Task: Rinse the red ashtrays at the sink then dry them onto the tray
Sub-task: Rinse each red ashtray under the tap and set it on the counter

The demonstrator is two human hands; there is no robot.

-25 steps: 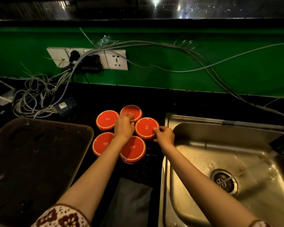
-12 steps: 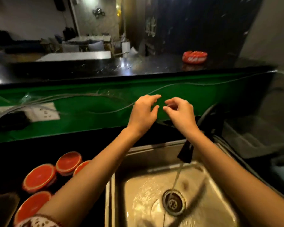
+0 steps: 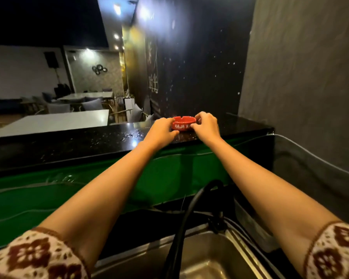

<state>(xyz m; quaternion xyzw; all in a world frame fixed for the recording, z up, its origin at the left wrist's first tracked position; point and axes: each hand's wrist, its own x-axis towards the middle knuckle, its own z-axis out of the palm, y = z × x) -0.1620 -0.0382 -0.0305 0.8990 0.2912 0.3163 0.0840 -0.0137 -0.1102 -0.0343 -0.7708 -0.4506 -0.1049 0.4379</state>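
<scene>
Head view, both arms extended over the sink. The left hand (image 3: 162,130) curls its fingers and thumb against the left wall of the red ashtray (image 3: 183,123). The right hand (image 3: 207,125) pinches the right wall, thumb on the rim and fingers curled low on the side. Each hand has hold of the ashtray and of nothing else.

From the left hand the ashtray lies at 3 o'clock; from the right hand, at 9 o'clock. It sits between them, and neither hand is plainly nearer. The ashtray is round and low with no long axis. It stands upright, mouth up, with its lettered side towards the wearer. It rests on the raised black counter (image 3: 79,142) at 12 o'clock in the view, close to that counter's near edge.

Below the counter hangs the green panel (image 3: 165,174). The black tap hose (image 3: 191,200) and the sink (image 3: 208,256) lie at 6 o'clock, so the carry to the rinse probably runs straight back and down.

Half a second earlier both hands hang empty in front of the green panel, with the ashtray well apart at 1 o'clock. A second earlier they rest among upturned ashtrays beside the sink, which are now out of view.
</scene>
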